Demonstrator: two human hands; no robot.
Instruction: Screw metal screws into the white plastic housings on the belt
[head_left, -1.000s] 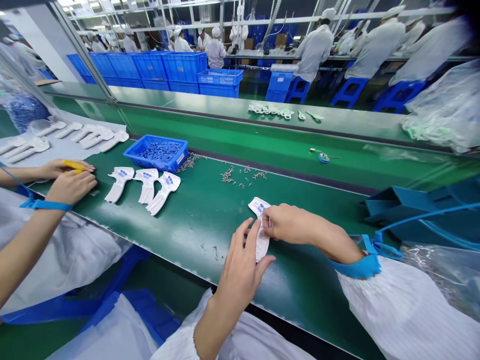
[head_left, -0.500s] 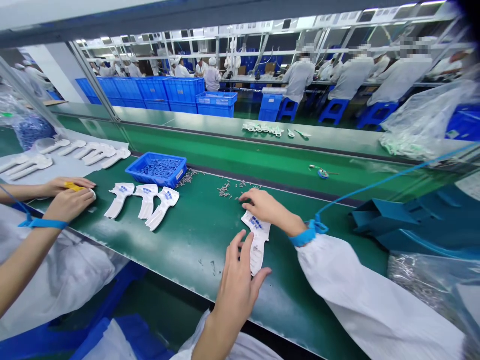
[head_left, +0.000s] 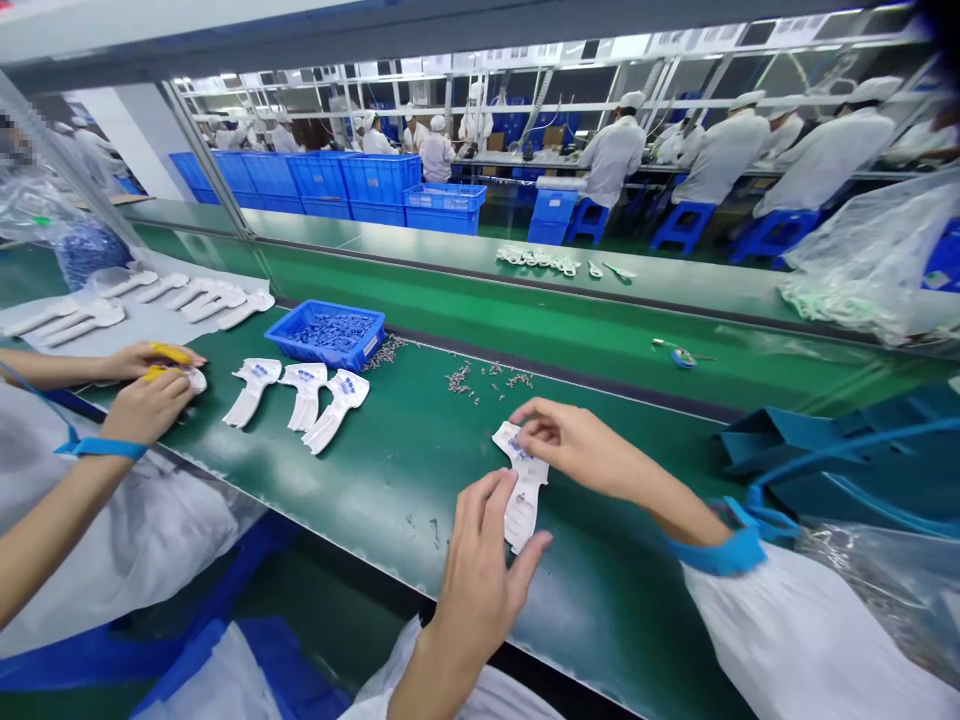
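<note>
A white plastic shell half (head_left: 523,512), shaped like a handle with a wider head, lies on the green table. Small blue pieces show in its head. My left hand (head_left: 476,570) rests beside the shell's lower left edge, fingers stretched and thumb apart, with the fingertips at its side. Over the shell's head, my right hand (head_left: 581,447) has its fingers curled and pinched together; whatever is between them is too small or hidden to make out. Loose small metal pieces (head_left: 459,378) are scattered just beyond the shell.
Three similar shells (head_left: 305,395) lie to the left, before a blue tray (head_left: 330,352) of small blue pieces. A co-worker's hands (head_left: 154,400) hold a yellow-handled tool at far left. Beyond runs a green conveyor belt (head_left: 480,310). Teal bins (head_left: 832,450) stand at right.
My right hand has come from beside the loose metal pieces down onto the shell's head, its fingers now curled together. My left hand stays by the shell. The view has shifted slightly.
</note>
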